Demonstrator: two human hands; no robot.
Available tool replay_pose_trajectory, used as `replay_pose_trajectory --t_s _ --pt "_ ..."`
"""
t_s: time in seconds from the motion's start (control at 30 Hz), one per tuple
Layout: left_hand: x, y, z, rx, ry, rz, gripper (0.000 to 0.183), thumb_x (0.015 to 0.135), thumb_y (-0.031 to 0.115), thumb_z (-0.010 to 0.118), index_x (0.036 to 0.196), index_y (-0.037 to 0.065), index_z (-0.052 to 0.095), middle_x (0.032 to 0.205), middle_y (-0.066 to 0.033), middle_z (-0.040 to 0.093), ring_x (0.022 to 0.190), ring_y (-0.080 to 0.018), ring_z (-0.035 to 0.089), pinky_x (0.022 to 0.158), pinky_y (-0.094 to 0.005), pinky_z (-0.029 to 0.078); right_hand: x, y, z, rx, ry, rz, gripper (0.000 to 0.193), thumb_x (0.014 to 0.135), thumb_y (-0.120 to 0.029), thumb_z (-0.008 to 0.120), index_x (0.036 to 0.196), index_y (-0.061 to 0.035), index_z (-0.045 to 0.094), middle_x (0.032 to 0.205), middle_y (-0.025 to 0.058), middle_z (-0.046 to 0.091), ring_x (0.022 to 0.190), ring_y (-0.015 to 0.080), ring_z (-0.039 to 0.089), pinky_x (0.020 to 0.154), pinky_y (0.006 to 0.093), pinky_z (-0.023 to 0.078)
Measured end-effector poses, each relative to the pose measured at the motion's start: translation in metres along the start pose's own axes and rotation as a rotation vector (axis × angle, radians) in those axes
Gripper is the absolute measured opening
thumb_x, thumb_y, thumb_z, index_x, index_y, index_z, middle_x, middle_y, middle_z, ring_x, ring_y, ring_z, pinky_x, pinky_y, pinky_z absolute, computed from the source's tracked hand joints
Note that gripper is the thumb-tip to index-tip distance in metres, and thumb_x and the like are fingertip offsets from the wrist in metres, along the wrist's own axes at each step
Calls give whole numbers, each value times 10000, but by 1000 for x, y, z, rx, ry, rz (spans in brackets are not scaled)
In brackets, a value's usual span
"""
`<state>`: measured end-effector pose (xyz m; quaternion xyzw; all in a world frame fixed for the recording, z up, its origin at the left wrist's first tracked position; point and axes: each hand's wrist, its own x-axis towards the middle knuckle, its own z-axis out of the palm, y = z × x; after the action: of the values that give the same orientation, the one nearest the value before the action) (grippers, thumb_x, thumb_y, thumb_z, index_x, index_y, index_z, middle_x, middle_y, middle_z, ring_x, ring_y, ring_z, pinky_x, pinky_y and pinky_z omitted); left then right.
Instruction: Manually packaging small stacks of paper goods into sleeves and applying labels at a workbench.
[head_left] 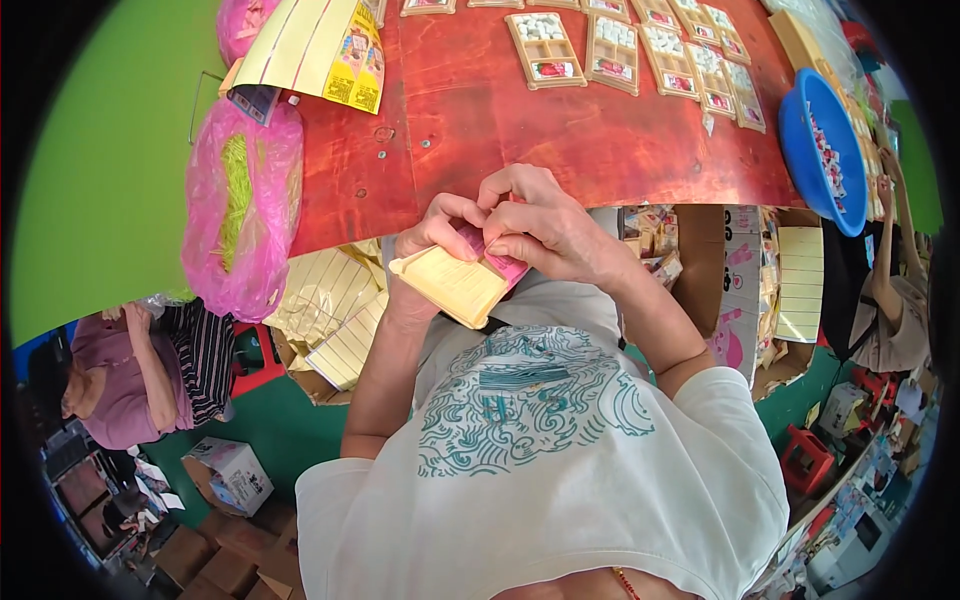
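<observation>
One yellow tray (pixel 450 285), just off the bench's (pixel 500 130) near edge: I read left hand (pixel 440 228) fingers grasping it, likely for steadiness; right hand (pixel 545 222) fingers pinching its pink sheet (pixel 511 268), contact partly hidden. Part-filled trays (pixel 548 50) sit far right, probably parked clear.

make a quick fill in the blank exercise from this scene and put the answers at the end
1. The left hand holds a case whose broad face is pale ____, with the right hand close by.
2. The blue basin stands toward the ____ end of the red table.
3. Trays on the table hold small ____ pieces.
4. The strands in the plastic bag are yellowish ____.

Missing words: yellow; right; white; green.
</observation>
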<state>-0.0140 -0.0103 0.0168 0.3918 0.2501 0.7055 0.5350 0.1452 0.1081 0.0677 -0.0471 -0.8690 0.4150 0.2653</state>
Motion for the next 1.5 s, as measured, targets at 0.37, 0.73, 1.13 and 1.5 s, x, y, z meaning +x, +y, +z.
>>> replay_pose_trajectory --t_s 0.37,0.73,1.13,1.5 --pt "-1 -12 13 -147 52 99 113 902 171 583 945 70 557 1106 -131 489 1054 -245 524 928 -379 450 1 -5 14 -147 88 -21 287 815 -286 670 1029 -110 593 1095 94 514 1045 284 506 915 423 353" --pt "-4 -20 18 -248 53 32 134 909 211 586 945 95 527 1206 -135 484 1090 -277 526 944 -404 458 -1 18 38 176 158 156 527 843 -288 653 1266 -40 462 1033 137 558 991 291 549 859 372 430" --pt "-2 -14 16 -249 51 70 203 903 298 601 855 118 520 1273 -156 467 1159 -292 530 970 -430 473 -38 0 21 330 331 354 541 862 -375 597 1223 15 499 1287 155 442 1177 252 441 1013 385 337" --pt "4 -19 23 -195 100 94 208 910 276 594 1027 117 531 1338 -174 437 1195 -304 510 990 -460 455 -47 -6 29 -530 274 -57 509 587 -65 686 1089 -27 613 1075 133 564 931 320 549 831 436 433"
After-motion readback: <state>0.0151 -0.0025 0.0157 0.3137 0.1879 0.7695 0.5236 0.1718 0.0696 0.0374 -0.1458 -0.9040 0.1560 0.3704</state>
